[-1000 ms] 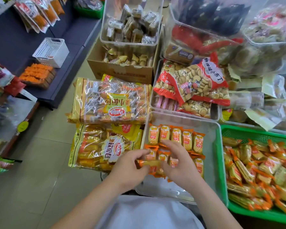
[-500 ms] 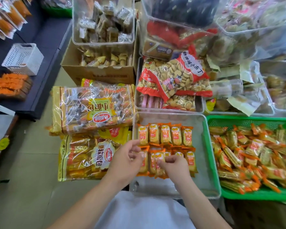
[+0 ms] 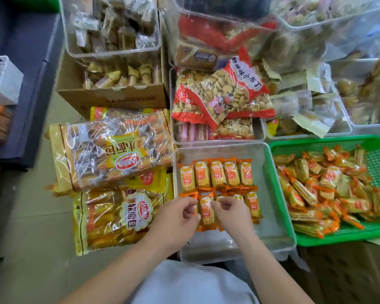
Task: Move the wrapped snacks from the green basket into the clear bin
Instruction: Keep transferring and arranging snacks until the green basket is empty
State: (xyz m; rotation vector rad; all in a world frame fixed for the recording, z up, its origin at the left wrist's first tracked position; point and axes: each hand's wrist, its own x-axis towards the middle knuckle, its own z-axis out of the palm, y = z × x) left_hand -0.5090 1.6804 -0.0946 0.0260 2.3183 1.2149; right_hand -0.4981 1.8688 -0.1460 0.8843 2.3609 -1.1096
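Hands at lower centre of the frame, both set over the near row of wrapped snacks [image 3: 206,212] in the clear bin [image 3: 276,218]. An orange wrapper edge is pinched by the left hand [image 3: 176,218]. The right hand [image 3: 232,213] is curled onto the neighbouring packets, but whether anything is gripped cannot be told. Packets are laid flat, side by side, presumably so that rows pack tightly. A loose heap [image 3: 329,189] is seen in the green basket [image 3: 316,140] at right, beside the bin, so the task is judged far from done.
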